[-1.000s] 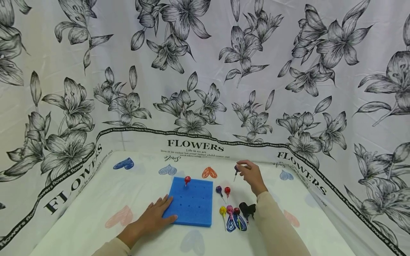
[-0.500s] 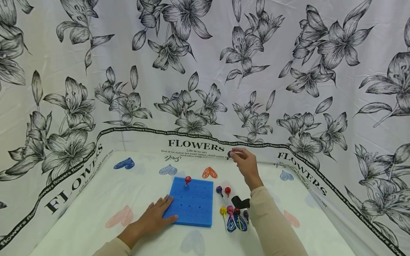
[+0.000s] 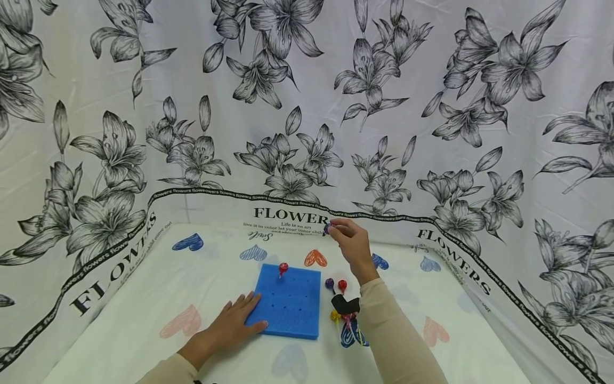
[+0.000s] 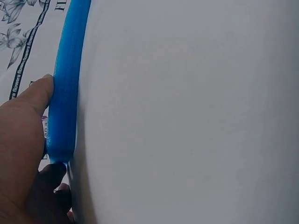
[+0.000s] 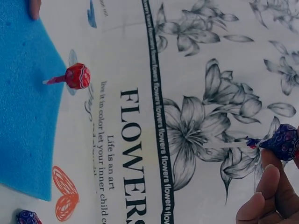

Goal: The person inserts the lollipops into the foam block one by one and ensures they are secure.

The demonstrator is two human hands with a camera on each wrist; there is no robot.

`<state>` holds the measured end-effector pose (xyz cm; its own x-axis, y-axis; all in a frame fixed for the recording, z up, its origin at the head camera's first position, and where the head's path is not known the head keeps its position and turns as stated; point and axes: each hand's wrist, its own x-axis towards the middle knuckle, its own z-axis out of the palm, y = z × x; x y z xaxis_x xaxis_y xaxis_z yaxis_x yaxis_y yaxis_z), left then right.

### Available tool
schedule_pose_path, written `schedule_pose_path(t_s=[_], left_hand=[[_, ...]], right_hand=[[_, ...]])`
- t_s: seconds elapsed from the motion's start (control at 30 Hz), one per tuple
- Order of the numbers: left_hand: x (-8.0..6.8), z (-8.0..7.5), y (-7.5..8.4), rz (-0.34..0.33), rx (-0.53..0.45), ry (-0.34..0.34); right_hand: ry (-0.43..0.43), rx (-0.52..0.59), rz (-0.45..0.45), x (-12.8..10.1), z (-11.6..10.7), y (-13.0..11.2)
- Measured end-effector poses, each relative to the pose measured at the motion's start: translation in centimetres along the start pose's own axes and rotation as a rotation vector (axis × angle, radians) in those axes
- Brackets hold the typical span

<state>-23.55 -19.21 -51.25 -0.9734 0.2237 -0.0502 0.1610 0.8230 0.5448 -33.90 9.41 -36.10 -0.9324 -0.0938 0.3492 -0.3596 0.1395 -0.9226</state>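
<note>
A blue foam block [image 3: 292, 306] with several small holes lies flat on the white cloth. One red lollipop [image 3: 283, 267] stands in its far left hole. My left hand [image 3: 242, 317] rests flat on the block's near left corner, thumb against the foam edge [image 4: 64, 98]. My right hand [image 3: 341, 233] is raised beyond the block's far right corner and pinches a purple lollipop [image 3: 328, 228]. In the right wrist view the purple lollipop [image 5: 283, 140] lies sideways, its white stick pointing toward the block [image 5: 23, 116] and the red lollipop [image 5: 77, 76].
Loose lollipops lie right of the block: a purple one [image 3: 329, 282], a red one [image 3: 342, 285], and others [image 3: 334, 316] partly hidden by my right forearm and its black wrist mount [image 3: 345, 304]. Flower-printed cloth walls rise on three sides.
My right hand has risen and moved left with the purple lollipop, from right of the loose sweets to beyond the block's far right corner. The left hand has stayed put.
</note>
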Motion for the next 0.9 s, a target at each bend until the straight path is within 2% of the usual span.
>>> schedule_pose_path(t_s=[0.2,0.4,0.63,0.9], left_hand=[[-0.1,0.3,-0.1,-0.013,-0.007,-0.026],[0.2,-0.1,0.0,-0.011,0.008,-0.020],[0.3,-0.3,0.1,0.003,0.004,-0.013],[0.2,-0.3,0.0,0.006,0.010,-0.010]], right_hand=[[-0.020,-0.013,0.006,-0.1,0.8,0.6],[-0.020,-0.002,0.010,0.3,2.0,1.1],[-0.066,0.006,0.076,0.2,3.8,3.8],[-0.084,-0.050,0.142,-0.6,5.5,6.0]])
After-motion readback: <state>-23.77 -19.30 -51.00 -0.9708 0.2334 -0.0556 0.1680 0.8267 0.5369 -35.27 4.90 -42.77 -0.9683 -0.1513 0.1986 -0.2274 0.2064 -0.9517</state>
